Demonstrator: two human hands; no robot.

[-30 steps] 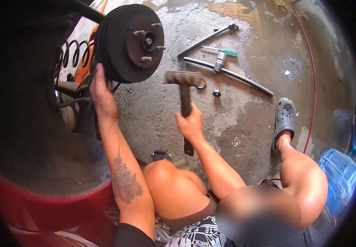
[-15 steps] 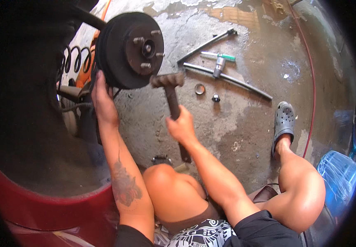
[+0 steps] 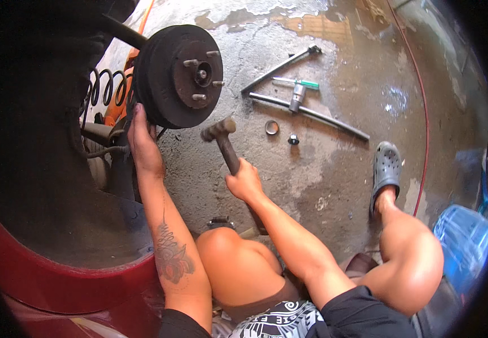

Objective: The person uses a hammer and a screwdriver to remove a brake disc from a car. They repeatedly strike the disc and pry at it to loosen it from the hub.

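The right hand (image 3: 246,181) has its grip wrapped round a dark, worn hammer (image 3: 228,155), the handle's end partly hidden behind the forearm. Since half a second ago, the hammer's head has dropped just below the round, rusty-black brake drum (image 3: 177,77). The left hand (image 3: 146,147) sits at the drum's lower left edge, fingers mostly hidden; I cannot tell its grip. Beyond, a long silver bar (image 3: 331,124) lies on the grey concrete floor (image 3: 311,180).

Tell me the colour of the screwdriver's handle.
The screwdriver's handle is green; it shows best in the head view.
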